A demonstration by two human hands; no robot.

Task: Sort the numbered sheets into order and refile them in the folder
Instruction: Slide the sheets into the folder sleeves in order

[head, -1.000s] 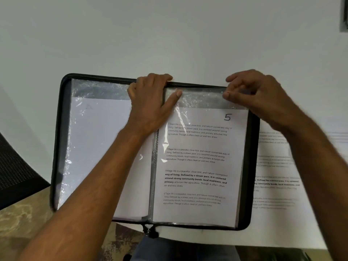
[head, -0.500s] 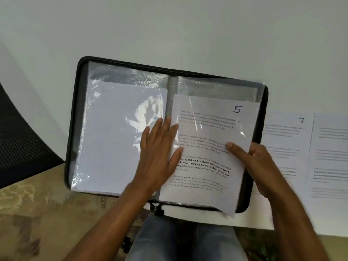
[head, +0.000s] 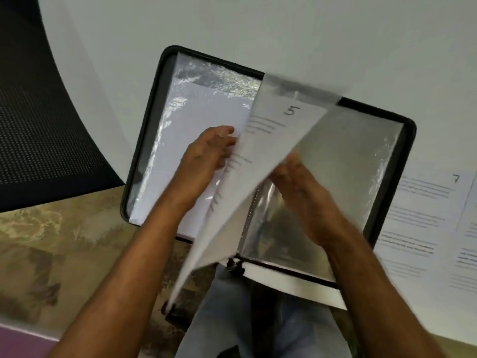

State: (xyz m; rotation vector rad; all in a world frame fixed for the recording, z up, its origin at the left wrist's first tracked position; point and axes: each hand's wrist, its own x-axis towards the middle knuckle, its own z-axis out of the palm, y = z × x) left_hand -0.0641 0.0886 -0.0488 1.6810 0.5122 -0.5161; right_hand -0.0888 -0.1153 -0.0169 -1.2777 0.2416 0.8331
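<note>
Black zip-edged display folder [head: 152, 140] lies open on the white table [head: 258, 27], near its front edge, bottom edge overhanging toward the person's lap. Clear plastic sleeve holding the white printed sheet marked 5 [head: 268, 140] stands lifted off the right half, tilted over toward the spine, motion-blurred; its lower corner hangs past the folder's front edge.

Left hand [head: 206, 156] sits over the left half by the spine, fingers against the lifted sleeve's left edge; whether they pinch it or just touch cannot be told, the sleeve hides the fingertips. Right hand [head: 299, 184] is under/behind the lifted sleeve over the right half, fingers roughly straight, tips against the sleeve's underside; no clear pinch visible.

Left half: sleeve with a blank-looking white sheet [head: 206, 112] inside, glare on the plastic. Right half: empty-looking clear sleeve [head: 356, 156], shiny.

White printed sheet marked 7 [head: 423, 215] lies flat on the table just beside the folder's right edge, partly tucked under it. Another printed sheet [head: 468, 202] overlaps its right side at the frame edge; number not visible.

Black mesh chair back [head: 38, 112] at the table's left edge. Blue jeans [head: 232, 319] below the front edge, patterned floor [head: 51, 241] to the left.
</note>
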